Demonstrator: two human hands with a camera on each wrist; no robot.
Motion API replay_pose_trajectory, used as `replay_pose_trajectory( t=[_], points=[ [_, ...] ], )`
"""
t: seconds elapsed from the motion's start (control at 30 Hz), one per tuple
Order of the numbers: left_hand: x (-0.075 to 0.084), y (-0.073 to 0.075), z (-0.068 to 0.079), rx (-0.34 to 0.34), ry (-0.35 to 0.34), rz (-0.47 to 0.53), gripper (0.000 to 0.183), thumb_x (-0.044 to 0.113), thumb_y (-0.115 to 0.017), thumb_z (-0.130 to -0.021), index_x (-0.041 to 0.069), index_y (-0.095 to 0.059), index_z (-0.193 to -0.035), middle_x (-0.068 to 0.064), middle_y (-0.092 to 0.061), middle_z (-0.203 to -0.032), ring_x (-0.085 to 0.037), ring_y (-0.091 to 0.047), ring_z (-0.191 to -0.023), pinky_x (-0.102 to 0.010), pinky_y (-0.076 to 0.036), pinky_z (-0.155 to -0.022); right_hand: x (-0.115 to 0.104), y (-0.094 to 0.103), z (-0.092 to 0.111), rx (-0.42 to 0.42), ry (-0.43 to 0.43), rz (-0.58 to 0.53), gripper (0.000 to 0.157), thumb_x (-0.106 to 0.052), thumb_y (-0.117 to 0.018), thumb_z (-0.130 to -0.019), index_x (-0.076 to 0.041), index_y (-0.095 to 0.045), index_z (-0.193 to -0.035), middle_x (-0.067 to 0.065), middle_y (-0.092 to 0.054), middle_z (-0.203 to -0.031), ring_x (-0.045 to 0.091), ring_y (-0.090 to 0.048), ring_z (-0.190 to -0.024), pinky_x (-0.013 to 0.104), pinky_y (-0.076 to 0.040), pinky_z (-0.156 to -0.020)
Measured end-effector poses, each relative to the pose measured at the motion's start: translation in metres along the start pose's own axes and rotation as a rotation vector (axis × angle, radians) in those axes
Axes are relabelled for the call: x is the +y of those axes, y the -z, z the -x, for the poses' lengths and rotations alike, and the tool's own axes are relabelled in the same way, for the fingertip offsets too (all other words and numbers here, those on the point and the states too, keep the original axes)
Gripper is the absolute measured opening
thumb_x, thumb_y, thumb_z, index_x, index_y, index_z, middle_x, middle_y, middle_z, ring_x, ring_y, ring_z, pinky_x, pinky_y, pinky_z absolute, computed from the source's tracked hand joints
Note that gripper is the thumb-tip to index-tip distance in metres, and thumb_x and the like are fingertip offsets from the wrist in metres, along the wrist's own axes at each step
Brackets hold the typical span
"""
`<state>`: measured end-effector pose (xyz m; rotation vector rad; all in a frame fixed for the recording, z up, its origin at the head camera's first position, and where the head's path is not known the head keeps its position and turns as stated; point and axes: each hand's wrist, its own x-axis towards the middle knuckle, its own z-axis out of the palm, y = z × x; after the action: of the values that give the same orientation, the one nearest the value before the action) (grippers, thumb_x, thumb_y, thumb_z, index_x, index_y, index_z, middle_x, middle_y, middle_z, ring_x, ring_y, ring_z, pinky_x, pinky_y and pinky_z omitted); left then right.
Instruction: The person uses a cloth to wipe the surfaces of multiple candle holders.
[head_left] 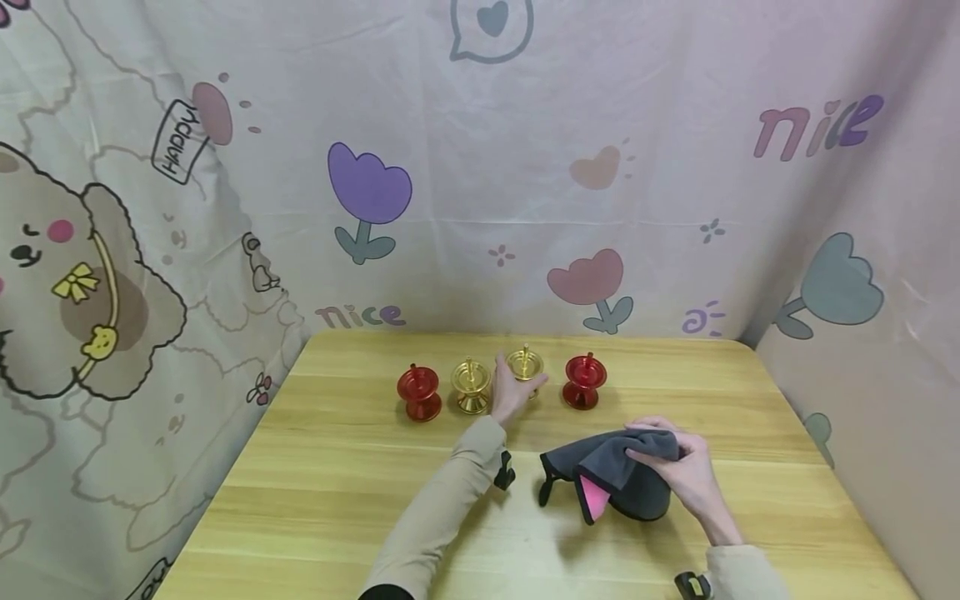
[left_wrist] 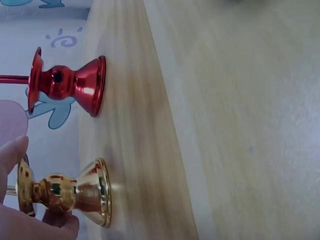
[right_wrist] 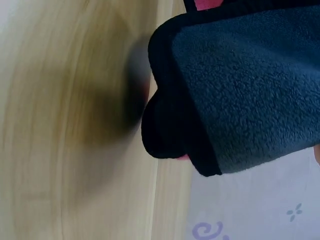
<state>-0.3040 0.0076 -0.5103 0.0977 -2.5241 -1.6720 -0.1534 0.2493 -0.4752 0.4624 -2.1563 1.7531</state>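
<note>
Head view: gripping a gold candle holder (head_left: 525, 365) with the left hand (head_left: 513, 392), between another gold holder (head_left: 470, 380) and a red holder (head_left: 583, 385); pinching gray cloth (head_left: 607, 455) over the table (head_left: 300, 517) with the right hand (head_left: 692, 468). Left wrist: clasping its golden dish (left_wrist: 25, 192) from both sides. Right wrist: dangling cloth, barely showing fingers (right_wrist: 317, 155).

The left hand (head_left: 511, 393) masks the gripped gold holder (head_left: 525, 364) below its dish; the red holder (left_wrist: 62, 82) loses its spike tip off-frame; here's the grey cloth (right_wrist: 250, 95), cropped, a dark shape (right_wrist: 134, 92) blurring behind!
</note>
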Motion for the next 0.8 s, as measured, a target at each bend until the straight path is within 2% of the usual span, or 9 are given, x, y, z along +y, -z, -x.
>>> replay_pose_trajectory(
  t=[0.2,0.4,0.5,0.57,0.63,0.73,0.8],
  points=[
    [-0.005,0.002,-0.001,0.002,-0.028,0.058,0.081,0.024,-0.084,-0.082,0.002,-0.039,-0.145,-0.024,-0.058,-0.137,-0.039,-0.058,-0.126,-0.051,-0.048,-0.109,-0.002,-0.006,0.001,0.063,-0.013,0.073,0.029,0.013,-0.078,-0.076,0.009,-0.074,-0.104,-0.022,-0.075,-0.102,-0.003,-0.070,-0.101,0.010,-0.053,-0.087],
    [-0.007,0.008,0.009,-0.009,-0.040,0.127,0.083,0.028,-0.082,-0.083,0.002,-0.038,-0.147,-0.024,-0.052,-0.142,-0.039,-0.053,-0.132,-0.053,-0.044,-0.112,0.000,-0.006,-0.001,0.096,-0.015,0.091,0.023,0.011,-0.074,-0.083,0.010,-0.073,-0.106,-0.024,-0.075,-0.100,-0.005,-0.070,-0.099,0.010,-0.053,-0.088],
    [-0.007,0.014,0.017,-0.033,-0.043,0.147,0.086,0.032,-0.083,-0.082,0.004,-0.037,-0.149,-0.022,-0.051,-0.144,-0.038,-0.052,-0.133,-0.052,-0.044,-0.113,0.002,-0.003,-0.003,0.067,0.001,0.079,0.022,0.010,-0.068,-0.089,0.010,-0.071,-0.110,-0.022,-0.073,-0.107,-0.005,-0.066,-0.107,0.009,-0.051,-0.092],
    [-0.005,0.021,0.024,-0.059,-0.045,0.204,0.087,0.032,-0.084,-0.081,0.006,-0.037,-0.149,-0.023,-0.052,-0.144,-0.038,-0.055,-0.131,-0.050,-0.047,-0.111,0.003,0.000,-0.005,0.011,0.026,0.061,0.022,0.010,-0.064,-0.092,0.010,-0.070,-0.113,-0.019,-0.071,-0.114,-0.004,-0.063,-0.114,0.009,-0.048,-0.096],
    [-0.002,0.028,0.030,-0.096,-0.049,0.261,0.088,0.029,-0.085,-0.080,0.008,-0.037,-0.150,-0.022,-0.055,-0.142,-0.036,-0.058,-0.127,-0.046,-0.051,-0.108,0.004,0.003,-0.006,-0.043,0.055,0.052,0.025,0.011,-0.061,-0.093,0.007,-0.070,-0.115,-0.009,-0.069,-0.118,-0.002,-0.060,-0.117,0.009,-0.047,-0.098],
    [0.003,0.043,0.041,-0.153,-0.092,0.326,0.082,0.025,-0.087,-0.078,0.010,-0.042,-0.145,-0.020,-0.061,-0.135,-0.033,-0.064,-0.118,-0.041,-0.056,-0.101,0.004,0.006,-0.008,-0.095,0.076,0.062,0.028,0.012,-0.061,-0.092,0.003,-0.071,-0.116,0.001,-0.067,-0.120,-0.002,-0.058,-0.119,0.009,-0.046,-0.098],
    [0.007,0.052,0.047,-0.194,-0.131,0.342,0.078,0.022,-0.088,-0.077,0.010,-0.046,-0.142,-0.018,-0.065,-0.131,-0.031,-0.066,-0.114,-0.041,-0.057,-0.099,0.004,0.006,-0.009,-0.086,0.076,0.062,0.028,0.013,-0.064,-0.089,0.001,-0.073,-0.113,0.004,-0.069,-0.116,-0.002,-0.060,-0.115,0.009,-0.048,-0.095]
  ],
)
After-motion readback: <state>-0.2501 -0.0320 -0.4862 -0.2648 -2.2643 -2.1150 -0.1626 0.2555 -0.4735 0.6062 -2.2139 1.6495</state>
